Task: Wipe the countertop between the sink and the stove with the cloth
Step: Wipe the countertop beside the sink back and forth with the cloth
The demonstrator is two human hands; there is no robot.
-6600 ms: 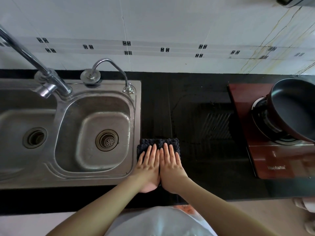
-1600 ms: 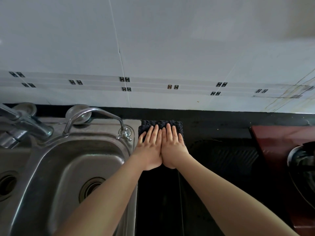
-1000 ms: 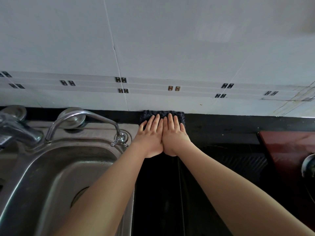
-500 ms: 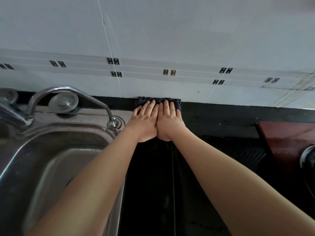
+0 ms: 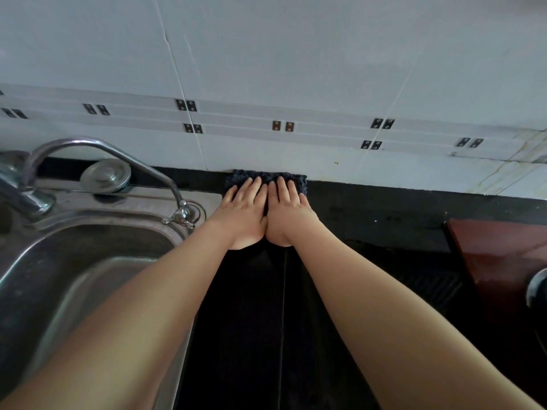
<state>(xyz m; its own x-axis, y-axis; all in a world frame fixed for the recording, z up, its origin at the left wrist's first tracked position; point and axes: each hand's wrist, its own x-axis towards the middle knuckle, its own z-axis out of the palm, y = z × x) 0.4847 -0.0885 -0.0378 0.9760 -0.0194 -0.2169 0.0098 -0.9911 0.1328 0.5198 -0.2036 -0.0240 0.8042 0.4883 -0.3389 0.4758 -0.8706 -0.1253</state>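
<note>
- The left hand (image 5: 244,216) and the right hand (image 5: 288,214) lie flat side by side, fingers extended and slightly fanned, palms pressing down on the dark knitted cloth (image 5: 266,176); neither pinches it.
- The glossy black stone countertop (image 5: 370,214) runs under the forearms, between the stainless steel sink (image 5: 97,238) on the left and the dark red stove top (image 5: 497,250) on the right.
- The sink basin looks empty as far as it shows; its drain is hidden behind the left forearm.
- The cloth sits at the counter's back edge, touching the white tiled wall (image 5: 296,69).
- Risk, as I judge it: with flat palms only, the cloth may bunch or slip when dragged back, leaving streaks, and the left hand could knock the small chrome tap (image 5: 180,216) just beside it.
</note>
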